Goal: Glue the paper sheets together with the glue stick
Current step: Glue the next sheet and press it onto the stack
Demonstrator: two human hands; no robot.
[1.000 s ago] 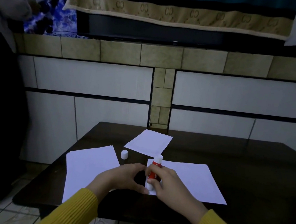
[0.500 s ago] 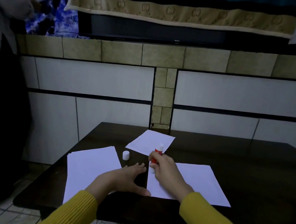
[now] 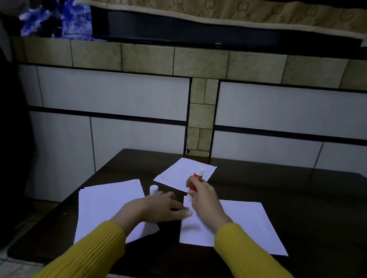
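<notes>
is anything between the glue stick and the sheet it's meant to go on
Nothing visible. The right hand grips the glue stick with its lower end at the far left corner of the right sheet. The left hand lies flat beside that edge, not under the stick.

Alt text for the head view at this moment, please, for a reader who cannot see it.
The right hand grips a red glue stick upright at the far left corner of a white sheet on a dark table, while the left hand rests flat beside it. The white cap stands nearby.
</notes>
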